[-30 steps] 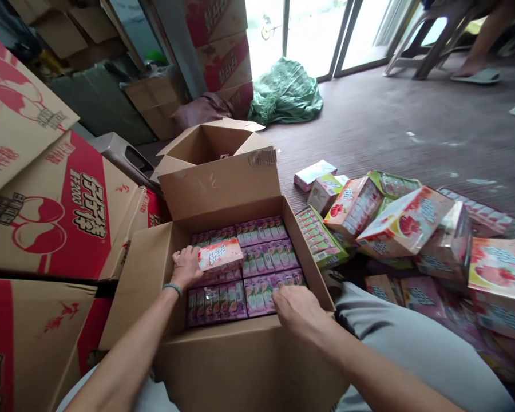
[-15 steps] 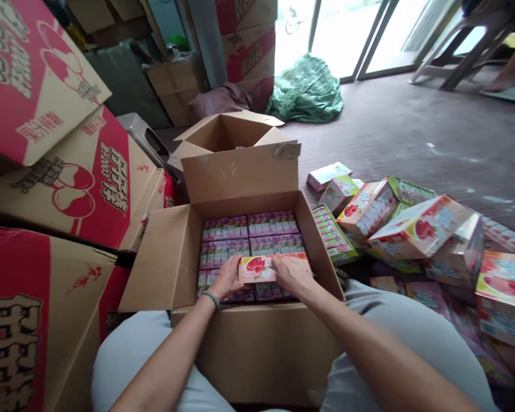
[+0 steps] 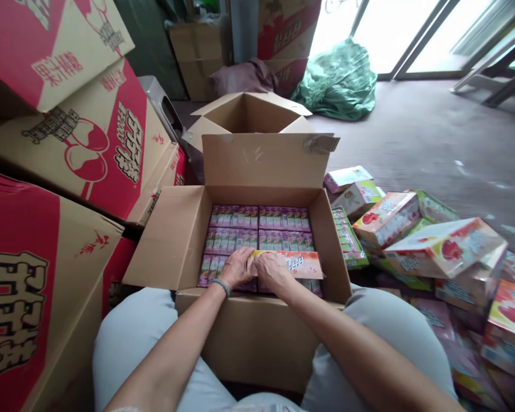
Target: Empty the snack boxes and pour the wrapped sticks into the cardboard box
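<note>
An open cardboard box [image 3: 171,240] stands between my knees, filled with a layer of purple drink-carton packs [image 3: 257,220]. A pink and orange pack [image 3: 300,264] lies across the near right of that layer. My left hand [image 3: 236,268] and my right hand [image 3: 272,272] meet at the pack's left end, fingers curled on it. A green bead bracelet sits on my left wrist.
Large red and tan cartons [image 3: 60,137] are stacked at the left. A second open box [image 3: 249,111] stands behind the first. Several loose drink packs [image 3: 442,252] are heaped on the floor at the right. A green bag [image 3: 339,80] lies by the glass door.
The pink pack went from my left hand at the box's left to the near right side, with both hands now on its left end. My view has tilted down and closer.
</note>
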Action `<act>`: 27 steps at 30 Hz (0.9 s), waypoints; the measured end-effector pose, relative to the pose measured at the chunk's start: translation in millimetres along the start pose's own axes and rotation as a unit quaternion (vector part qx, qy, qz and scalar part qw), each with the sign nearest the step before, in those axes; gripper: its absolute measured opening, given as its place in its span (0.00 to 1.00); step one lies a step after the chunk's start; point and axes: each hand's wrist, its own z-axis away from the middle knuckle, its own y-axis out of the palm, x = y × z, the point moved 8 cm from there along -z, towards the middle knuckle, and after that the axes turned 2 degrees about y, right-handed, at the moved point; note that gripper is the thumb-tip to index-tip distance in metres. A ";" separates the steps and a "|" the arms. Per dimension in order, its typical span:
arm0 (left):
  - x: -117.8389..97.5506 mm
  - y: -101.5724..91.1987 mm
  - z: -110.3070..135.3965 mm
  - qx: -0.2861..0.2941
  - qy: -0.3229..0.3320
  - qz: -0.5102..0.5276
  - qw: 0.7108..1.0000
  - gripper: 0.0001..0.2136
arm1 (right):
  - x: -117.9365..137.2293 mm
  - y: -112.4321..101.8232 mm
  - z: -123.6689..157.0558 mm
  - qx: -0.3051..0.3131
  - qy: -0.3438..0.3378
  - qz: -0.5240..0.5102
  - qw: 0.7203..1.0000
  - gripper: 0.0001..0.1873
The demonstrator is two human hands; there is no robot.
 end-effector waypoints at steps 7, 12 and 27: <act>1.3 -0.6 0.7 0.024 -0.016 -0.047 0.998 0.30 | -65.9 -1.0 30.3 0.012 0.106 -0.006 0.994 0.18; 5.6 1.3 1.7 0.033 -0.023 -0.057 0.998 0.33 | -141.1 4.1 70.7 0.015 0.183 -0.005 0.983 0.18; 11.3 -42.6 -2.9 0.019 -0.271 0.057 0.961 0.21 | -185.5 -48.8 165.1 -0.193 0.252 -0.156 0.935 0.14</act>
